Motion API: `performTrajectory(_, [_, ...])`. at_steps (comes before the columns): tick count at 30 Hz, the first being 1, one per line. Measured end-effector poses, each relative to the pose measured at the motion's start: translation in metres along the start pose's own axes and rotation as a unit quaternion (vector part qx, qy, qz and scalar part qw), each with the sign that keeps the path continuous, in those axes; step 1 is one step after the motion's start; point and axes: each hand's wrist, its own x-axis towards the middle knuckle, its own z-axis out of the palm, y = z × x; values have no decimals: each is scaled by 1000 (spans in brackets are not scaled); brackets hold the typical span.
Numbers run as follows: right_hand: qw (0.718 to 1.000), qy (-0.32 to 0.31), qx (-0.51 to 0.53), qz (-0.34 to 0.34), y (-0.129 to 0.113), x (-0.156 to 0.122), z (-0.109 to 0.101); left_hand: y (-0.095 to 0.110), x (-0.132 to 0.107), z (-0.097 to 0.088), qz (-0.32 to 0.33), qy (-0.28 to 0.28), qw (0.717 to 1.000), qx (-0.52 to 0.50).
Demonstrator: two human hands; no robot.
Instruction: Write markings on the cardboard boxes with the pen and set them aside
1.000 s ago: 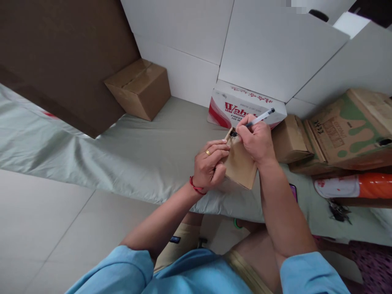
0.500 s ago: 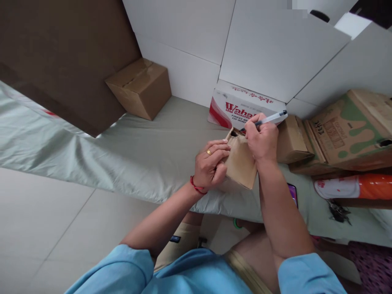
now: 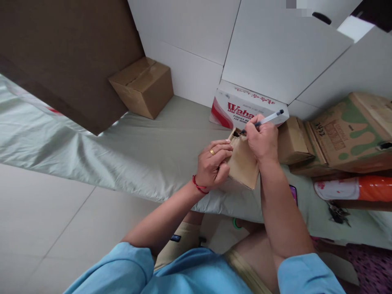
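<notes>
My right hand [image 3: 261,139] pinches a pen [image 3: 269,118] between thumb and fingers, its capped end toward two o'clock; the tip is hard to make out against the dark, ragged hole [image 3: 236,133] at the twelve o'clock end of a small cardboard box [image 3: 243,165]. My left hand [image 3: 213,163] grips that box at its nine o'clock edge, fingers bent close together, the palm hidden from me. The box is in front of me, over the pale green cloth [image 3: 153,151]; I can't see into the hole. At twelve, a white carton [image 3: 222,108] has its red lettering partly covered by my right hand. Just past that hand, between two and three, sits a brown carton [image 3: 292,141], partly hidden, beside a green-printed box [image 3: 361,130] cut off by the view. At four, my forearm hides most of a phone [image 3: 294,194]; beyond it lie what look like keys [image 3: 338,213], blurred. Toward ten stands a taped box [image 3: 145,87], its far side behind a large brown panel [image 3: 61,61], itself cut off.
</notes>
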Motion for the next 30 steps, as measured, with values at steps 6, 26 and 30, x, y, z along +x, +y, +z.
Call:
performTrajectory(6, [1000,9,18,-2,6,-1,1,1,1,-1,-1,-5,1000,3])
performTrajectory(26, [1000,-2,12,-7,2,-3,0,-1,0,1,6,0,1000,5])
performTrajectory(30, [999,-26,22,-16,4,-3,0,0,0,0,4,-3,1000,5])
